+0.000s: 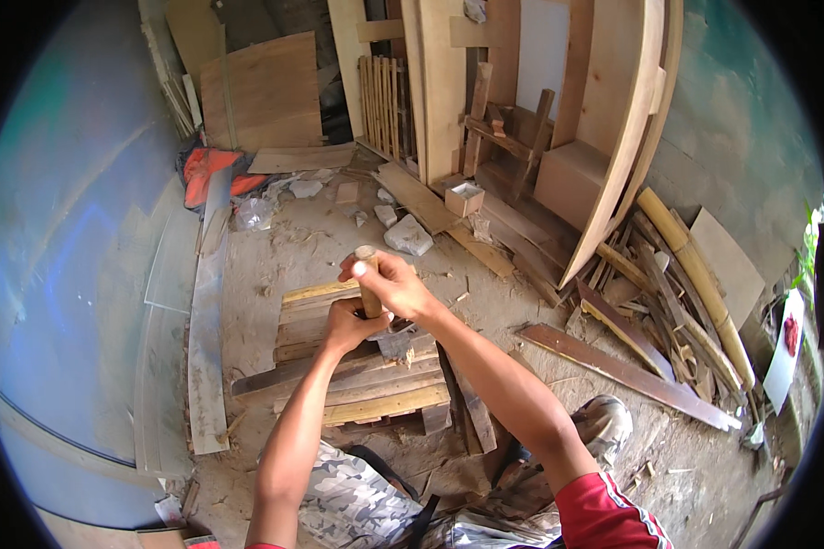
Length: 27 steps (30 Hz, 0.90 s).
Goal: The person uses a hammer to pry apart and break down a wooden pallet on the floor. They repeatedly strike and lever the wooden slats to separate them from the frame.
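Note:
A short, tan, bamboo-like stick [368, 297] stands roughly upright between my hands, its round end facing up. My right hand [395, 285] is closed around its upper part, thumb close to the top. Lower down, the fingers of my left hand [350, 328] wrap the same stick. Just below the hands a small greyish piece [397, 346] lies on a low platform of wooden slats [384, 403]; its kind is unclear. The stick's lower end is hidden by my hands.
Scrap wood and a thick bamboo pole [691, 261] are heaped at the right, near a long brown board [627, 373]. A wooden cabinet frame [627, 156] stands at the back. Stone chunks [408, 236] lie beyond the platform; a long plank [208, 357] runs along the left.

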{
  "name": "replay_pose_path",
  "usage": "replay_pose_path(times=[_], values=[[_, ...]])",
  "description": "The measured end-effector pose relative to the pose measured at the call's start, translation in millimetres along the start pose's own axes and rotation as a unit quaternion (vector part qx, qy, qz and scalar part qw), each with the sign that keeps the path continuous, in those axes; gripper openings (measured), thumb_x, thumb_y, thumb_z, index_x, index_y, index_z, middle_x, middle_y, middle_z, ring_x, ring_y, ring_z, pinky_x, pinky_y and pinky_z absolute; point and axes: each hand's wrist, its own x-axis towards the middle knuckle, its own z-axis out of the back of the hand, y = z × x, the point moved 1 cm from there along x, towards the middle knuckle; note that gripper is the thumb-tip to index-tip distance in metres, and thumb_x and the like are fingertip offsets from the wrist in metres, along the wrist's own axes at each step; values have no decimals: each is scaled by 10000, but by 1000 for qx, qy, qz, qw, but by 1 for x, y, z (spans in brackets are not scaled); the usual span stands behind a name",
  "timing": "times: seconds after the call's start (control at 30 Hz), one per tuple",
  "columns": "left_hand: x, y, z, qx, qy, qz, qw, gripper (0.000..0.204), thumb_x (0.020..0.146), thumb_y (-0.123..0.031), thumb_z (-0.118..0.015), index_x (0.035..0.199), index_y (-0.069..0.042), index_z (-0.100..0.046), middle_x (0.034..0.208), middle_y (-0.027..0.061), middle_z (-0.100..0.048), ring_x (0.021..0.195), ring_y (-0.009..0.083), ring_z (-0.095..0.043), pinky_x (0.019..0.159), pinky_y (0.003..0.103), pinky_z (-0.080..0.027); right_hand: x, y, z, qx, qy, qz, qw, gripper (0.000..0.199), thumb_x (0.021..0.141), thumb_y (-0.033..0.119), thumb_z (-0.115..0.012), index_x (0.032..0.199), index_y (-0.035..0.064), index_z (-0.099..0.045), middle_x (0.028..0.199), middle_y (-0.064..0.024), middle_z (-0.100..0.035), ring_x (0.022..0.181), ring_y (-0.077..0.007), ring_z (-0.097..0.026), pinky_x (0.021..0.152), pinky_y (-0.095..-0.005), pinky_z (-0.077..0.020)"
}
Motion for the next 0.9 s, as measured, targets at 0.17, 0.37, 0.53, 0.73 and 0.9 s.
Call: replay_pose_path(times=[0.17, 0.37, 0.53, 0.73, 0.9], values=[[-12, 8, -7, -26, -35, -11, 999, 466, 812, -309, -831, 1117, 9, -677, 946, 56, -711, 857, 115, -631, 798, 289, -505, 0, 1, 6, 24, -22, -44, 998, 528, 950, 511, -647, 1081, 0, -612, 901, -54, -665, 852, -142, -629, 797, -320, -518], [-52, 47, -27, -42, -225, 6, 973, 814, 997, -636, -423, 1484, 12, -353, 1420, 194, -477, 1324, 292, -451, 1137, 405, -301, -3, 2, -3, 201, -112, -26, 973, 382, 988, 432, -625, 1035, 56, -576, 849, -4, -588, 819, -113, -585, 794, -299, -511], [-64, 47, -42, 108, -139, 125, 976, 692, 1006, -510, -379, 1401, 49, -478, 1518, 286, -366, 1447, 390, -273, 1206, 482, -90, -11, -9, 19, 304, -192, -9, 933, 335, 998, 422, -602, 979, 93, -543, 880, -38, -584, 820, -163, -580, 796, -335, -494], [-55, 11, -63, 262, -37, 218, 940, 1000, 876, -711, -502, 1486, 68, -363, 1592, 322, -194, 1524, 419, -50, 1174, 596, 127, -18, -20, 47, 446, -254, 11, 858, 426, 982, 522, -572, 979, 100, -512, 854, -46, -512, 805, -209, -530, 801, -401, -473], [-49, 10, -74, 185, -80, 214, 956, 1045, 842, -610, -629, 1523, 69, -220, 1564, 326, -252, 1519, 397, -107, 1196, 571, 86, -15, -21, 45, 463, -255, 13, 848, 395, 978, 495, -592, 969, 106, -518, 848, -43, -510, 794, -210, -526, 789, -403, -469]])
